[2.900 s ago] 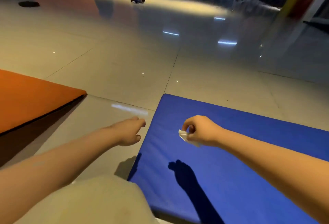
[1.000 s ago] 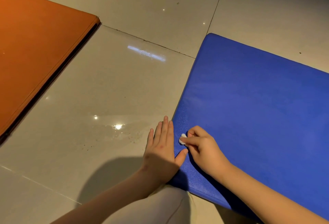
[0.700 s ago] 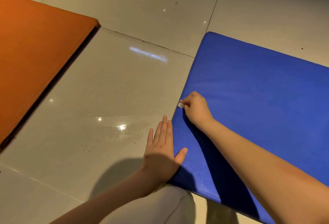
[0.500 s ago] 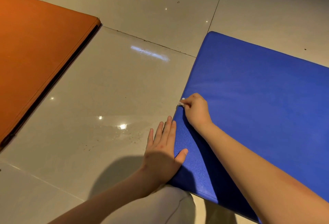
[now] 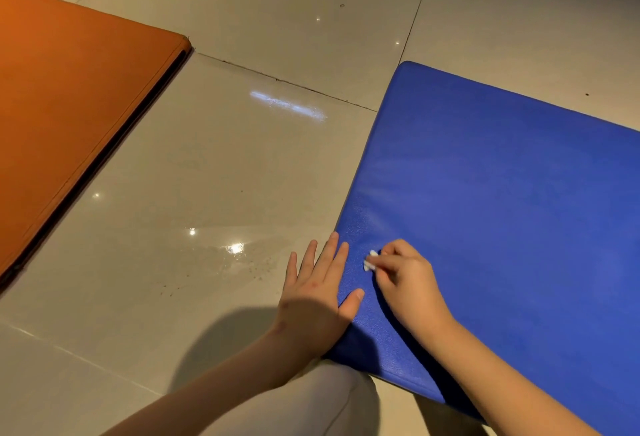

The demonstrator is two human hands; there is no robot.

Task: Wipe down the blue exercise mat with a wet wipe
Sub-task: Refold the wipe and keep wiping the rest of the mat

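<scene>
The blue exercise mat (image 5: 502, 200) lies on the tiled floor, filling the right half of the head view. My right hand (image 5: 403, 278) pinches a small crumpled white wet wipe (image 5: 370, 261) and presses it on the mat near its left edge. My left hand (image 5: 317, 288) lies flat with straight fingers across that left edge, palm on the floor, thumb and fingertips on the mat. Most of the wipe is hidden under my fingers.
An orange mat (image 5: 69, 116) lies on the floor at the left. Glossy grey floor tiles (image 5: 214, 172) run between the two mats, with small dark specks near my left hand. My knee in light trousers (image 5: 304, 404) is at the bottom.
My right hand has drawn the wipe back toward me along the mat's left edge, after having pushed it farther away. My left hand has stayed flat in place.
</scene>
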